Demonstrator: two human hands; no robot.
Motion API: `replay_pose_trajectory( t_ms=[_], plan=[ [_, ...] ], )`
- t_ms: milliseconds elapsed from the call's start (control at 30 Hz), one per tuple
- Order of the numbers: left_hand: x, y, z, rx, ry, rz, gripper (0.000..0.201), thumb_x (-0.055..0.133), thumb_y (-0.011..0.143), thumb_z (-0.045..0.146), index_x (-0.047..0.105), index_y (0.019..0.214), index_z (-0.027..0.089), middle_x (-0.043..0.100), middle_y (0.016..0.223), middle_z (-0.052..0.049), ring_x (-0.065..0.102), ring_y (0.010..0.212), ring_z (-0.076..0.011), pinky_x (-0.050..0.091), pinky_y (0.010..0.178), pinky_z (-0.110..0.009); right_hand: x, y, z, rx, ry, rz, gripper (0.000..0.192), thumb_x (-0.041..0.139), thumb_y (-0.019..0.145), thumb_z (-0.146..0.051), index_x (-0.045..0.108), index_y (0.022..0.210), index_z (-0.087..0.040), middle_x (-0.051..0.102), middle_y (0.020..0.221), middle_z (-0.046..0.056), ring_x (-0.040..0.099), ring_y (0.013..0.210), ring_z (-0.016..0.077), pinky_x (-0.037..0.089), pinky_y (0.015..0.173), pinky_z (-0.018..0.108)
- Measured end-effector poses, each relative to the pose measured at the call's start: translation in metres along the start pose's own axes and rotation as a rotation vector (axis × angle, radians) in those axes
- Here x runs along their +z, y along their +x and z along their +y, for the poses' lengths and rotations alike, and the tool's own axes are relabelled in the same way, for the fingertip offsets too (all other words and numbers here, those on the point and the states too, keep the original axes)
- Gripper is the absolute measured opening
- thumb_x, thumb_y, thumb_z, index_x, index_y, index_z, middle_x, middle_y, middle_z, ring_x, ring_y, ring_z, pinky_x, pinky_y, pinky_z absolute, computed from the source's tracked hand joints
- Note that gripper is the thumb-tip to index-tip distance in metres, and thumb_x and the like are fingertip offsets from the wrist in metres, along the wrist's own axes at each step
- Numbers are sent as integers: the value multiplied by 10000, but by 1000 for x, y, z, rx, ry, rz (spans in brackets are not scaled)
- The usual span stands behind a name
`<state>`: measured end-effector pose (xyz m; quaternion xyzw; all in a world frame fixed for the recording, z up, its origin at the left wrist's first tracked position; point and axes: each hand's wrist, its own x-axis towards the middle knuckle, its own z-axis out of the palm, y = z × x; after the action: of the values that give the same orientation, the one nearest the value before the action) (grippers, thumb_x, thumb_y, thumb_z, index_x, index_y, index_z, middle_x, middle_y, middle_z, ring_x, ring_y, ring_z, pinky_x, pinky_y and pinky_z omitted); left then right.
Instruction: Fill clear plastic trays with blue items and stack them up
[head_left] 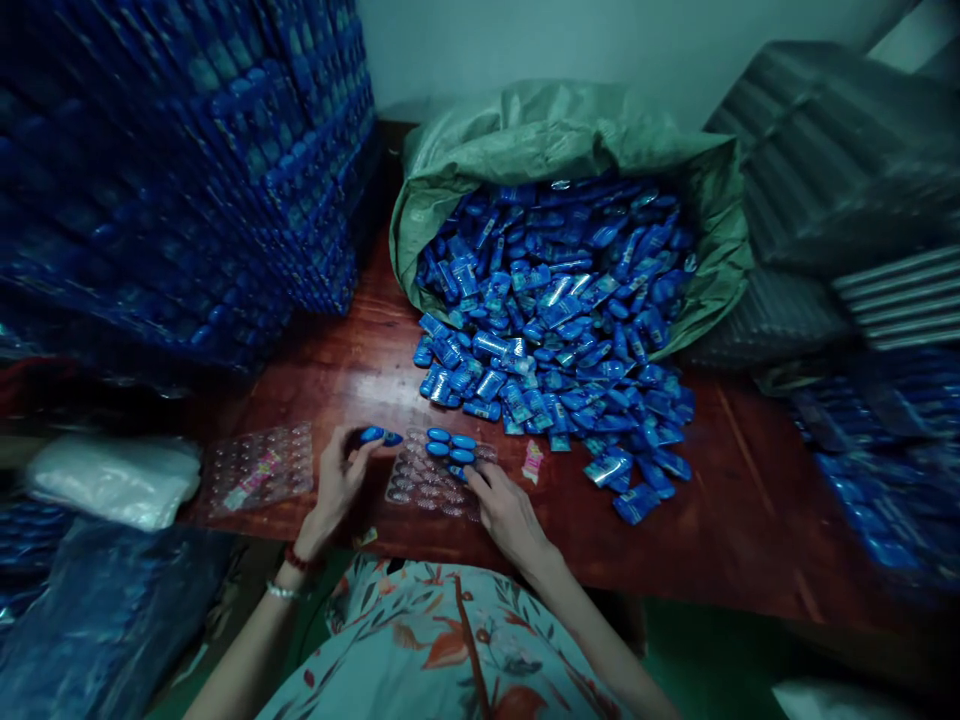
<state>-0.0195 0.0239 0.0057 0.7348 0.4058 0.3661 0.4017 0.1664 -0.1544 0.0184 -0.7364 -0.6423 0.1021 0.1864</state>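
Note:
My left hand (343, 485) pinches a couple of small blue packets (381, 436) just left of a clear plastic tray (420, 490) with rows of round hollows. Several blue packets (450, 444) sit side by side in the tray's upper middle. My right hand (504, 508) reaches over the tray's right part, its fingertips closed on another blue packet (457, 473) at the hollows. What is printed on the packets is too small to read.
A green woven sack (427, 190) lies on its side, spilling a heap of blue packets (555, 330) onto the red-brown table (720, 480). A second clear tray (292, 470) and a white plastic bundle (112, 480) lie left. Tall stacks of filled blue trays (300, 150) and grey trays (840, 150) flank the table.

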Motion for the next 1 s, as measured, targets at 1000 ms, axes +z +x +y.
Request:
replay_pose_trajectory(
  t_ms=[1000],
  plan=[
    [21,-19,22,459,259,-509,257,365,937,169,600,1040,182,612,953,-69,600,836,-136,515,753,-244,10,6,22,-152,-2,11,642,390,822,6,399,1394,-285,546,854,27,548,771,148,484,717,247]
  ],
)
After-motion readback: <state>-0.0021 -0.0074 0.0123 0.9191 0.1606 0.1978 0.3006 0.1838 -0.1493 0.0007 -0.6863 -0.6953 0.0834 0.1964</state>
